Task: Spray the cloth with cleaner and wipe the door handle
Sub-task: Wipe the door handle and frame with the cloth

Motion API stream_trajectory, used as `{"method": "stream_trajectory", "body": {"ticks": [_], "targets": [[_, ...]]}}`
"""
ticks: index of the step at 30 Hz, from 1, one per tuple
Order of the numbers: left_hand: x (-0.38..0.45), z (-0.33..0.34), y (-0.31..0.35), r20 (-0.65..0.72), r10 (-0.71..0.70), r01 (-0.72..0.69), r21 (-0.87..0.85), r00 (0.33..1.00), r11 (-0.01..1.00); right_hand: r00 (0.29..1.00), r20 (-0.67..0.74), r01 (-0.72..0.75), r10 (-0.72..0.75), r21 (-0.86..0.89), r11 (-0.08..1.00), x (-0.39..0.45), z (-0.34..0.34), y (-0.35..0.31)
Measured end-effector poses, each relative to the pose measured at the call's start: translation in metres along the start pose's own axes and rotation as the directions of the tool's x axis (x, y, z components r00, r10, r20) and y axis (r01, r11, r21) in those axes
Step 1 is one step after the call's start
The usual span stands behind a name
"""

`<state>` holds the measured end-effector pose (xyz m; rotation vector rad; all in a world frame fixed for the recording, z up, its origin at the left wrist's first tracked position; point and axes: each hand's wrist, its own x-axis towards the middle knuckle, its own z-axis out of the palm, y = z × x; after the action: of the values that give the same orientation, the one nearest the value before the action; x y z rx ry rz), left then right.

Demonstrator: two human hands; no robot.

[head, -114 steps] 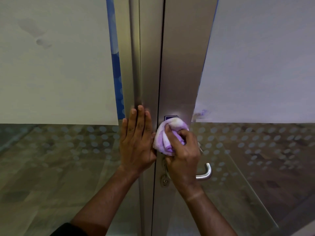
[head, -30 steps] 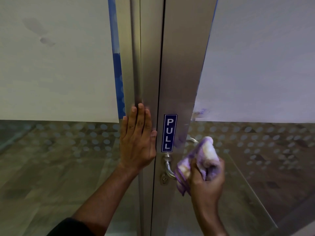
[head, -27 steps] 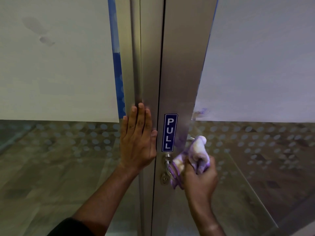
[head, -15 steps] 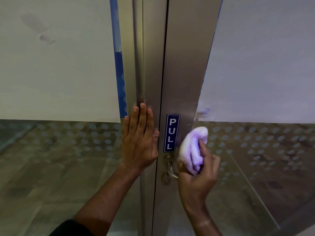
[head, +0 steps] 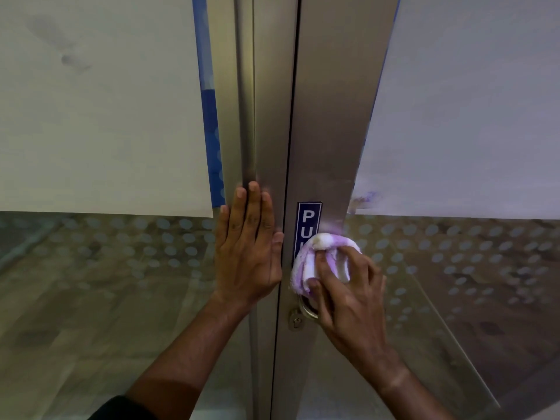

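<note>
My right hand [head: 348, 295] grips a bunched white and purple cloth [head: 306, 262] and presses it on the metal door frame, over the lower half of the blue PULL sign [head: 308, 219]. Only the curved base of the silver door handle [head: 306, 309] shows below the cloth; my hand hides the rest. My left hand [head: 248, 253] lies flat with fingers straight against the left metal frame [head: 266, 116], holding nothing. No cleaner bottle is in view.
A keyhole [head: 295, 320] sits just below the handle base. Frosted glass panels [head: 106, 116] with dotted film [head: 454, 253] flank the two metal frames, and a dark seam [head: 292, 116] runs between them.
My right hand has carried the cloth up and left, from the lever to the frame beside the handle base, covering the lower part of the PULL sign. My left hand has stayed flat.
</note>
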<state>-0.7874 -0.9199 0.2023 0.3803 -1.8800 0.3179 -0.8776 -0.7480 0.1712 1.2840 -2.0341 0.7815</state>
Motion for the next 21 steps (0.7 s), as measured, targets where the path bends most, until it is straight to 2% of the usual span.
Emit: {"method": "stream_trajectory", "body": {"ticks": [6,12,17,21], "targets": [[0.000,0.001,-0.001,0.008,0.001,-0.001,0.000,1.000,1.000,0.972,-0.233,0.011,-0.010,0.003,1.000,-0.005,0.021,-0.004],[0.000,0.001,0.000,-0.006,-0.001,0.001,0.016,1.000,1.000,0.998,-0.055,0.037,-0.038,-0.008,0.999,-0.010,0.029,-0.013],[0.000,0.001,0.001,-0.008,-0.002,0.002,0.017,1.000,1.000,0.998,0.029,0.055,-0.054,-0.026,0.998,-0.001,0.025,-0.012],[0.001,0.000,0.001,-0.008,-0.003,0.004,0.017,1.000,1.000,0.993,-0.047,0.107,-0.108,-0.027,0.994,0.004,0.021,-0.007]]}}
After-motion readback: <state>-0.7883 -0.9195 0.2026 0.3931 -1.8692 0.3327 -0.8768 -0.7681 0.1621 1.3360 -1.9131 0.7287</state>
